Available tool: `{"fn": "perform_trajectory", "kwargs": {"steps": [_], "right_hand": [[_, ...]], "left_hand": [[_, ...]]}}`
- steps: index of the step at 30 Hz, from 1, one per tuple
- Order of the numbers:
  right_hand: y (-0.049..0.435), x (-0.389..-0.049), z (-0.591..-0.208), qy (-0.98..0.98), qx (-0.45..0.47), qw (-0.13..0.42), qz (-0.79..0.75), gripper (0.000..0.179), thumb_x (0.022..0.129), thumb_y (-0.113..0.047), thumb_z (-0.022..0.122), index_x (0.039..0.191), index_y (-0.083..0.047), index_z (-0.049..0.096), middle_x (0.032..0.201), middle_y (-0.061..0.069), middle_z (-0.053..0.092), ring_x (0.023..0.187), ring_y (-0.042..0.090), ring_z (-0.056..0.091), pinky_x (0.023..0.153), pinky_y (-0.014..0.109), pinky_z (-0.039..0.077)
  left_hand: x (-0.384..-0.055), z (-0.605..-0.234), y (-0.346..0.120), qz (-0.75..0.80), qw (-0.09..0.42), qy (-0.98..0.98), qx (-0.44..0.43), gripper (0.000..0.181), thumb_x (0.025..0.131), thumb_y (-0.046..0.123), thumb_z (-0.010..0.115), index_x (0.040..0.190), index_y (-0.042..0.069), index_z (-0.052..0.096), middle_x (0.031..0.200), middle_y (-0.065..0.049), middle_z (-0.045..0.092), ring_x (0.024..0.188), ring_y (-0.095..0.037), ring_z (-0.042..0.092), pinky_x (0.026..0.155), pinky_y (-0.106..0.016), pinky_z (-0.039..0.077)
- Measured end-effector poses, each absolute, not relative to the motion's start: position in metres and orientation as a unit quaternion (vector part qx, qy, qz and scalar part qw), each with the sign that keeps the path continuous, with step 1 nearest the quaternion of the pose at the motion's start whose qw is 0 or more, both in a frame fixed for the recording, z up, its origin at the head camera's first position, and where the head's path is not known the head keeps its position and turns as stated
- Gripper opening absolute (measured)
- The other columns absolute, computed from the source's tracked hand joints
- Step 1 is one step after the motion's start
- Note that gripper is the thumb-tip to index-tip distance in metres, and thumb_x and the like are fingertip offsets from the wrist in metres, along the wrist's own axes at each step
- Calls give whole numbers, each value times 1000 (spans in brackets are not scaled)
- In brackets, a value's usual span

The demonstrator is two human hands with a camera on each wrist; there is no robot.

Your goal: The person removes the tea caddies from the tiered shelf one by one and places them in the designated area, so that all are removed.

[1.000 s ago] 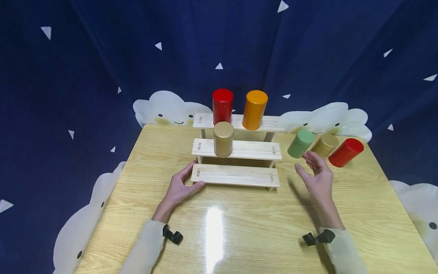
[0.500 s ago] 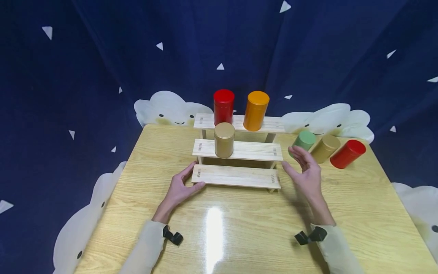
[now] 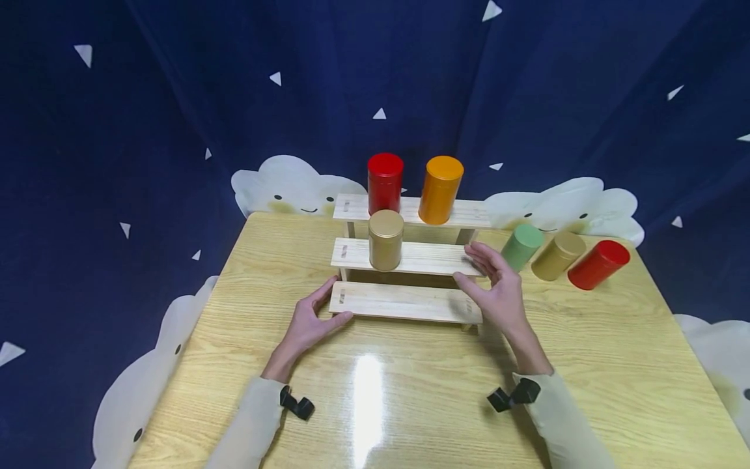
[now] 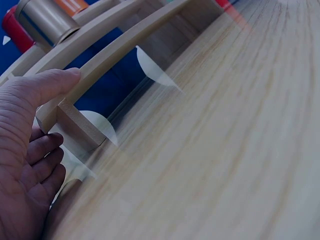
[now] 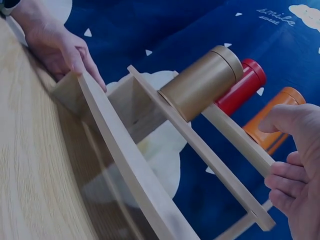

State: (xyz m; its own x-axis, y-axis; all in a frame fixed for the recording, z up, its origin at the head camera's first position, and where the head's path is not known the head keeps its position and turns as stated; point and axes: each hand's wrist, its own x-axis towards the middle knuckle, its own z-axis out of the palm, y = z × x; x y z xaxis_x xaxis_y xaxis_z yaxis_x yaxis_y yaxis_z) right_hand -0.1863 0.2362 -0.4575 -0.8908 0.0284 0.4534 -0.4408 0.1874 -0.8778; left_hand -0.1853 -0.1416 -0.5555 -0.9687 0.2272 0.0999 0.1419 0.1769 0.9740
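Note:
A three-step wooden display rack (image 3: 404,303) stands on the table. My left hand (image 3: 307,324) grips the left end of its lowest step, thumb on the front edge and fingers round the side, as the left wrist view (image 4: 30,135) also shows. My right hand (image 3: 498,293) hovers by the right end of the middle and lowest steps, thumb and fingers apart, holding nothing. A gold canister (image 3: 385,241) stands upright on the middle step. The top step bears a red canister (image 3: 385,185) and an orange canister (image 3: 441,192).
Right of the rack, a green canister (image 3: 523,246), a second gold canister (image 3: 558,256) and a second red canister (image 3: 599,264) stand in a row on the wooden table (image 3: 433,397). A dark blue curtain (image 3: 316,39) with clouds hangs behind.
My right hand has moved left, from in front of the loose canisters to the rack's right end, still holding nothing. My left hand has stayed on the lowest step.

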Motion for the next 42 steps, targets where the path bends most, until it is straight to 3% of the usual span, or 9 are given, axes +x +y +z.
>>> {"fn": "perform_trajectory", "kwargs": {"steps": [3,10,17,25,37,42], "right_hand": [[231,-189,-457,-754,145,176,616,63,82,15,80,141,11,55,135,30,63,123,17,65,111,33,50],[217,-195,-454,-768,139,151,606,66,82,14,81,143,9,54,138,26,63,127,27,63,114,41,47],[199,-203,-452,-776,147,133,598,66,83,14,80,143,11,53,138,27,62,129,50,56,116,58,42],[184,-210,-453,-760,161,104,621,65,85,3,84,144,3,55,140,20,63,133,39,58,119,43,43],[158,-222,-450,-754,170,98,627,69,84,0,86,144,3,55,141,23,62,132,40,59,119,48,43],[149,-227,-449,-757,174,98,622,69,83,-2,88,144,0,57,142,17,63,133,34,59,119,46,44]], "left_hand": [[-185,-556,-141,632,34,765,120,88,85,17,89,160,11,43,162,-10,45,148,-29,44,123,-42,35],[-185,-556,-141,631,32,765,122,87,86,17,89,159,11,43,162,-10,45,148,-30,44,123,-42,35],[-185,-555,-141,628,32,769,117,88,85,18,89,160,13,43,162,-10,45,148,-30,45,123,-42,36],[-185,-556,-141,626,31,769,121,87,86,19,88,160,10,42,164,-9,42,150,-30,41,124,-42,32],[-186,-556,-141,630,29,766,123,88,86,19,89,160,12,42,164,-7,42,149,-27,42,124,-40,33],[-186,-558,-142,631,26,765,126,87,86,18,88,160,11,43,163,-7,43,149,-27,42,124,-42,33]]}}
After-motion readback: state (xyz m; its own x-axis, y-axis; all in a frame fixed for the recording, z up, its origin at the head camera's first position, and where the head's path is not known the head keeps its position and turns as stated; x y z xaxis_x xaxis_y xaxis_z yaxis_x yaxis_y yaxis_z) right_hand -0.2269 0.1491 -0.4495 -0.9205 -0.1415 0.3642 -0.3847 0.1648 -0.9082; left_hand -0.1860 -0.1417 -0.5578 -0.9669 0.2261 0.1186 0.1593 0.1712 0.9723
